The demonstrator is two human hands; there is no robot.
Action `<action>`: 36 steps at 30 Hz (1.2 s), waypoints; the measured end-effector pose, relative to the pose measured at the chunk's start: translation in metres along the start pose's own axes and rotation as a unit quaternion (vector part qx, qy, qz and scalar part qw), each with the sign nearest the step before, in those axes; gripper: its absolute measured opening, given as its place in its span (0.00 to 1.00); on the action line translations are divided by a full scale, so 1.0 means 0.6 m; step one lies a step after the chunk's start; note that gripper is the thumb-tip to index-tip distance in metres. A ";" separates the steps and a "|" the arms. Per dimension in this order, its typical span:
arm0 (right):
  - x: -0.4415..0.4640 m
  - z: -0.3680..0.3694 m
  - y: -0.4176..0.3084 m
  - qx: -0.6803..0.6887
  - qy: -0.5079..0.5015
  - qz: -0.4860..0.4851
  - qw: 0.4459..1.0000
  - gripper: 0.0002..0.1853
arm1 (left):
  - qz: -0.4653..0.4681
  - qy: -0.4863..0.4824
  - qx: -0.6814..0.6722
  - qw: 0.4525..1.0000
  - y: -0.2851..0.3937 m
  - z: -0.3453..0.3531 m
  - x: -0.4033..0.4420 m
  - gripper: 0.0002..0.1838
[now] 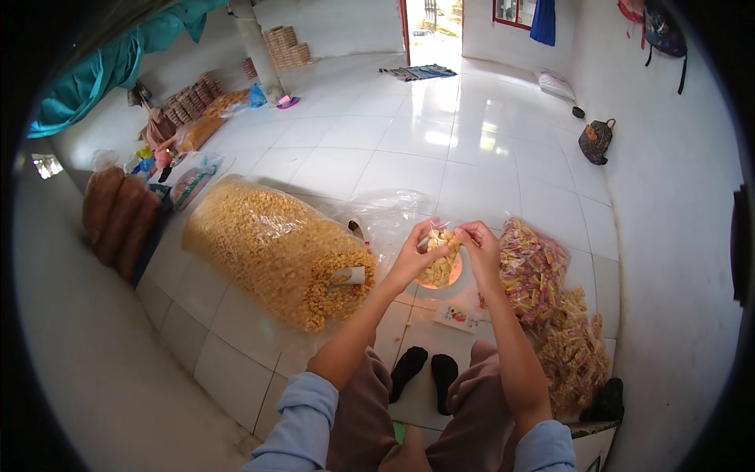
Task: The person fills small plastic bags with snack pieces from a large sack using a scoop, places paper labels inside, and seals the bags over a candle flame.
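Between my two hands hangs a small clear plastic bag of pale yellow snack pieces (442, 266). My left hand (417, 253) grips its upper left side, and my right hand (480, 242) pinches its top right edge. Under the bag, a round plate-like thing (465, 285) with an orange glow shows partly. On the left lies a large clear sack of yellow snack pieces (252, 236), its open end towards me, with a white cup (347, 276) in the loose pieces. Small labelled cards (456, 317) lie on the floor below my hands.
Right of my arm are a bag of pink and yellow packets (532, 263) and a pile of filled small bags (578, 354). Clear plastic (393, 206) lies beyond the sack. Brown filled bags (118, 216) lean at the left wall. A backpack-like bag (596, 141) sits by the right wall.
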State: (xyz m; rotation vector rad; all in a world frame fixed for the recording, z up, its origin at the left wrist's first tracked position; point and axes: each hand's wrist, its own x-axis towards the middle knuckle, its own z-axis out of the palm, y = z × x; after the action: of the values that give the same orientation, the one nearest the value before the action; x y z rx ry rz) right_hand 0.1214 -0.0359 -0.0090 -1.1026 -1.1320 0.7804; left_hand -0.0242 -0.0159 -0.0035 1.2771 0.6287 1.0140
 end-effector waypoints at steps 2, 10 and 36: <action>0.000 0.008 -0.006 0.010 -0.002 0.008 1.000 0.08 | -0.013 -0.019 0.015 1.000 -0.008 -0.017 0.000 0.21; -0.006 0.054 -0.045 -0.315 -0.054 -0.272 0.908 0.12 | 0.038 -0.022 0.081 0.996 -0.054 -0.115 -0.014 0.19; 0.001 0.093 -0.008 -0.265 -0.141 -0.188 0.935 0.04 | -0.081 -0.105 0.077 0.988 -0.050 -0.140 -0.051 0.18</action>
State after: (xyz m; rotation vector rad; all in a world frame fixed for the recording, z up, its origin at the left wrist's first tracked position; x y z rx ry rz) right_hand 0.0676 -0.0213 -0.0021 -1.1764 -1.8064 0.3358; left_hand -0.1021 -0.0023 -0.0552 1.4227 0.6461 0.6956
